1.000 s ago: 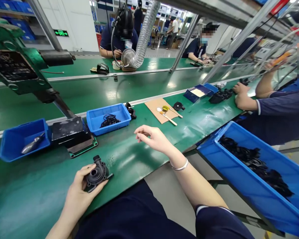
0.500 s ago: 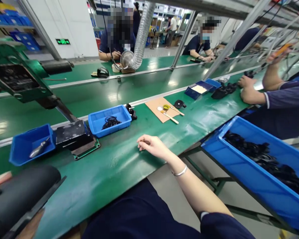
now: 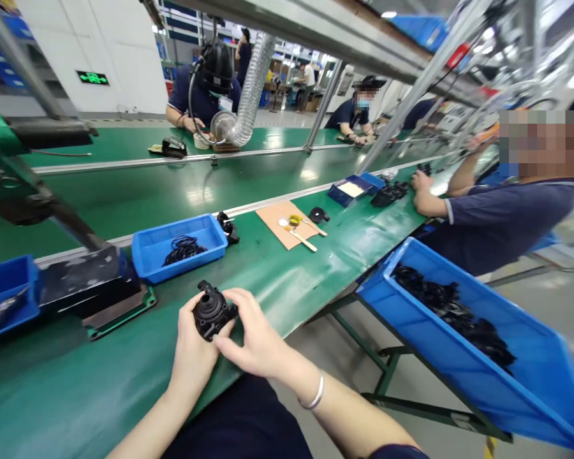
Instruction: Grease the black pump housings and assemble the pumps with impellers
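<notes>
**Black housing (image 3: 209,312) now pinched two-handed**

Holding it just left of the frame's centre, low, over the green desk (image 3: 287,290), port upward. Cupping it in the left hand (image 3: 191,347), with right hand (image 3: 258,341) newly joining, fingers and thumb closed on its side; so steadied from both sides. Can't read the green sign (image 3: 92,78), upper left; can't make out any brand.

Open green bench top (image 3: 277,280) right of the metal stand (image 3: 86,274).
</notes>
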### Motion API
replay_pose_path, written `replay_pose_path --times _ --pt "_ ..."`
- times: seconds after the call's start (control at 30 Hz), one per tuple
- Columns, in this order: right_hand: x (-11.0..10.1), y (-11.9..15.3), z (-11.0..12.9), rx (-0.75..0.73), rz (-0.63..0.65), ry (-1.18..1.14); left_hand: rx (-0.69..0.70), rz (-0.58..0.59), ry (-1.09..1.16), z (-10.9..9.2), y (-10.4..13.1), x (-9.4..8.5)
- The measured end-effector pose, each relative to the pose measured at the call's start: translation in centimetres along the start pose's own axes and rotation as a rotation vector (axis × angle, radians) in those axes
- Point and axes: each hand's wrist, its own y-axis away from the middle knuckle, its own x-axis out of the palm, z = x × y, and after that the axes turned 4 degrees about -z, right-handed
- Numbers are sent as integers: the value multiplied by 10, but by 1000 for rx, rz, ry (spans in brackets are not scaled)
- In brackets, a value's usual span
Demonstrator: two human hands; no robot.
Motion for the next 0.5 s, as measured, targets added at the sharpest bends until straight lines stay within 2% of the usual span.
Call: replay_pose_path --times 0.03,0.1,0.2,0.3,0.4,0.5 --pt "2 3 -3 39 -35 47 -11 62 70 -1 4 12" --pt "1 6 -14 131 -121 150 60 225 199 0 12 30" --pt "-21 10 -37 177 -204 296 157 417 269 4 22 43" --pt "-62 18 -62 203 -289 436 114 471 325 3 25 46" --pt "-112 25 -91 310 -423 592 -23 433 386 2 26 49" --pt "-167 22 -127 402 -548 678 -128 430 407 9 26 56"
